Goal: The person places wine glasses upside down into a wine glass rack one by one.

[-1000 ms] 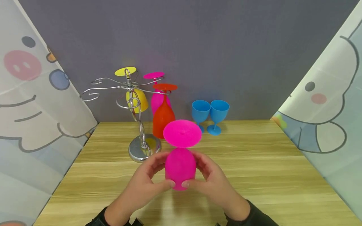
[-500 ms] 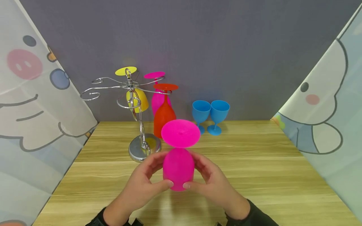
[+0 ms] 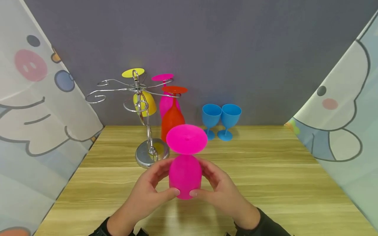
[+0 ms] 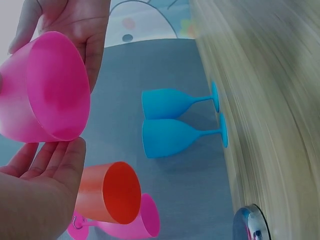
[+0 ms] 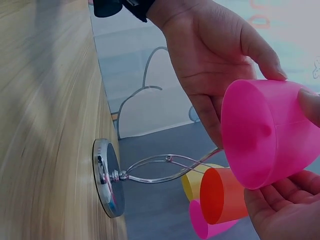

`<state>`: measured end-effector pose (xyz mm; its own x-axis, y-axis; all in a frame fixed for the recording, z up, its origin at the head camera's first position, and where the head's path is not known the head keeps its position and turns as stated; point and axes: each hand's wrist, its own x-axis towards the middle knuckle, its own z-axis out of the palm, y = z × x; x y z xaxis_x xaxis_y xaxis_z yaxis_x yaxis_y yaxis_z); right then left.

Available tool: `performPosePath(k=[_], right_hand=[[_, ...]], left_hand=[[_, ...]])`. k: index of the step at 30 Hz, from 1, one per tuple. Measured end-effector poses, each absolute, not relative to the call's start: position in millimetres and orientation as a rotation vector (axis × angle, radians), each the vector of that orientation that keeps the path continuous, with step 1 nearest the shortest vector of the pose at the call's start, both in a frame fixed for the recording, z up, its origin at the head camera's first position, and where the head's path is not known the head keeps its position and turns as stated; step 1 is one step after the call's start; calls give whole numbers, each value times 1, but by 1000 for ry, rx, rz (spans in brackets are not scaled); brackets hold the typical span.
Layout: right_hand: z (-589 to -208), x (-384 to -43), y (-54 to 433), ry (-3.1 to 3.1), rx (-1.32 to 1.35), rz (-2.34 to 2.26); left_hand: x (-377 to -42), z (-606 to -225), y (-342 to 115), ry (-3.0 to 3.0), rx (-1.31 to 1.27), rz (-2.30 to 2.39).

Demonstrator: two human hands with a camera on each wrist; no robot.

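Note:
A pink goblet (image 3: 185, 177) is held upside down above the table, its round foot uppermost and its open mouth facing down. My left hand (image 3: 149, 193) grips the bowl from the left, thumb on the near side and fingers round the far side. From the right, my right hand (image 3: 220, 191) holds the same bowl in a matching way. Both wrist views show the goblet's hollow bowl (image 4: 55, 90) between the two hands. Behind it stands a chrome stemware rack (image 3: 150, 131), from which a yellow goblet (image 3: 149, 105), a second pink goblet (image 3: 166, 103) and an orange goblet (image 3: 172, 121) hang inverted.
Two blue goblets (image 3: 211, 116) stand upright side by side at the back of the wooden table (image 3: 280, 183). Several curled wire arms of the rack, such as the left arm (image 3: 95, 97), carry nothing. A grey wall (image 3: 265, 59) rises behind, with cartoon-printed sheets (image 3: 336, 131) on both sides.
Both hands have shifted slightly left with the pink goblet, still gripping it upside down. The camera view has moved a little; the rack and the other goblets stay in place.

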<state>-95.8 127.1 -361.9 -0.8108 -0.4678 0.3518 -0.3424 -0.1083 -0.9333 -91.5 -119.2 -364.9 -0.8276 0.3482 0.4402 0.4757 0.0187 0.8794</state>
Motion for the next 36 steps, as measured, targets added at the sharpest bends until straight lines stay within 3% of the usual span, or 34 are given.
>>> performPosePath(k=[16,28,36], right_hand=[[-354,-112,106,2102,-887,-2057],[-325,-128,76,2059,-823,-2092],[-319,-134,73,2053,-845,-2095]], left_hand=[[-101,-363,-131,-2102,-790,-1935],[-107,-333,-143,-2109,-484,-2002],[-112,-326,-145,-2098,-479,-2059]])
